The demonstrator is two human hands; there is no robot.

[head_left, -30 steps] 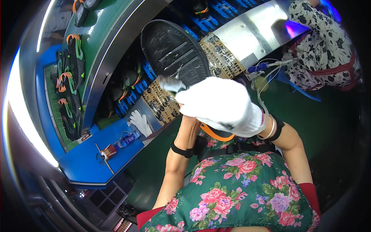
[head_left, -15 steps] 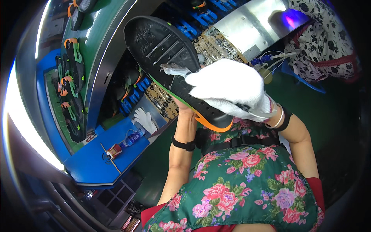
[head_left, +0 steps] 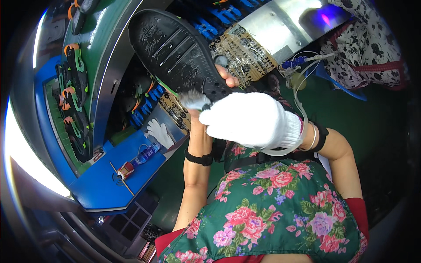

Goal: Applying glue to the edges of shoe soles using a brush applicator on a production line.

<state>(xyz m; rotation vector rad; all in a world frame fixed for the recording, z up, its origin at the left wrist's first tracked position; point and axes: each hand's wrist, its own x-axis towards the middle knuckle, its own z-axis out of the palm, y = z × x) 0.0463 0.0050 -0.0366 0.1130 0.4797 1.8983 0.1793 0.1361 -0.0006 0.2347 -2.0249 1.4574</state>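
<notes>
My bare left hand [head_left: 228,79] holds a black shoe sole [head_left: 177,50] from underneath, its fingertips curling over the sole's right edge. The sole is tilted, its inner face turned up, with ribs and small holes showing and wet, glossy streaks at the toe end. In a white glove, my right hand [head_left: 247,120] is closed on a brush [head_left: 193,101]; the handle is hidden in the glove. Its pale bristles are slightly blurred and lie at the left edge of the sole, near the heel part. The glove covers the sole's heel end.
At left, several soles with orange and green parts [head_left: 76,101] lie on the green belt. A blue table [head_left: 101,188] carries a bottle [head_left: 147,153], a small red box [head_left: 126,170] and white gloves [head_left: 160,133]. Tubes [head_left: 302,94] hang by my right wrist.
My right hand has moved down and left with the brush, from the middle of the sole to its left edge. The sole has shifted up and left, and my left fingertips now show.
</notes>
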